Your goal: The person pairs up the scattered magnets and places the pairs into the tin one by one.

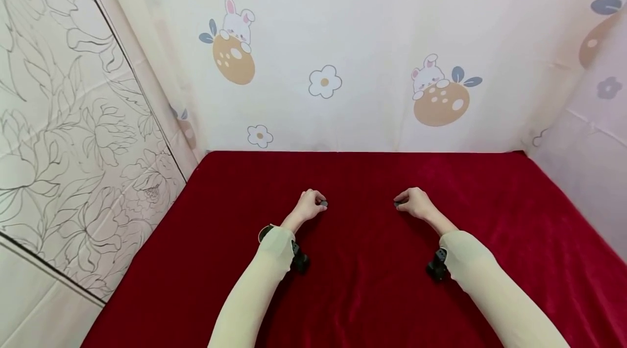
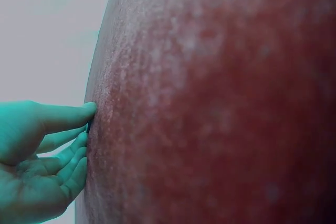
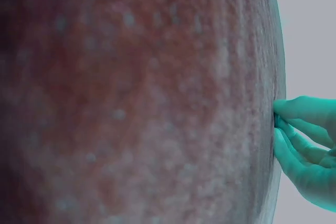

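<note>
Near the middle of the red cloth, my left hand (image 1: 309,205) pinches a small dark grey piece (image 1: 324,203) between thumb and fingers. To its right, my right hand (image 1: 415,202) holds a similar small grey piece (image 1: 397,204) at its fingertips. Both pieces are low over the cloth, facing each other across a gap. In the left wrist view the thumb and fingers (image 2: 68,116) come together at the cloth, mostly hiding the piece. The right wrist view shows a dark sliver of the other piece (image 3: 276,120) between the fingertips. The pieces are too small to identify.
Red velvety cloth (image 1: 352,293) covers the table, with soft wrinkles in front and at right. A pale curtain (image 1: 294,37) printed with rabbits and flowers hangs behind the far edge. A floral-lined panel (image 1: 88,119) stands at left. Dark wrist cameras (image 1: 300,261) sit under both sleeves.
</note>
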Tool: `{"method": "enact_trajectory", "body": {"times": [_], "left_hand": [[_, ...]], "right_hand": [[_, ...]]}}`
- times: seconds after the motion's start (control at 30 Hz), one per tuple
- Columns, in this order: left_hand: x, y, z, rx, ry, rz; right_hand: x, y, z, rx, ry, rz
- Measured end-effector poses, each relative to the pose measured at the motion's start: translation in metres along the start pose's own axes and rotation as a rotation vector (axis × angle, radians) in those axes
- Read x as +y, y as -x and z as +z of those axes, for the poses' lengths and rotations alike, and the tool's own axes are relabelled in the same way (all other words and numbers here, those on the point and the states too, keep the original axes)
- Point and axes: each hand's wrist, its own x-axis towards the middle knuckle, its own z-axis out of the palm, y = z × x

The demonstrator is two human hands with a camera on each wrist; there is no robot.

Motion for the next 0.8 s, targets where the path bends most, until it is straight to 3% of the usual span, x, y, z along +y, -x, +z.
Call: {"method": "enact_trajectory", "body": {"times": [0.13,0.43,0.63,0.8], "left_hand": [[0.013,0.008,-0.005,-0.003,-0.025,0.006],[0.015,0.005,0.000,-0.062,-0.033,0.047],[0.023,0.006,0.004,-0.119,-0.058,0.103],[0.032,0.008,0.009,-0.153,-0.083,0.110]], "right_hand": [[-0.003,0.000,-0.001,-0.012,-0.012,-0.008],[-0.016,0.000,0.007,-0.030,-0.039,-0.069],[-0.025,-0.002,0.014,-0.048,-0.049,-0.109],[-0.032,-0.003,0.020,-0.054,-0.035,-0.138]]}}
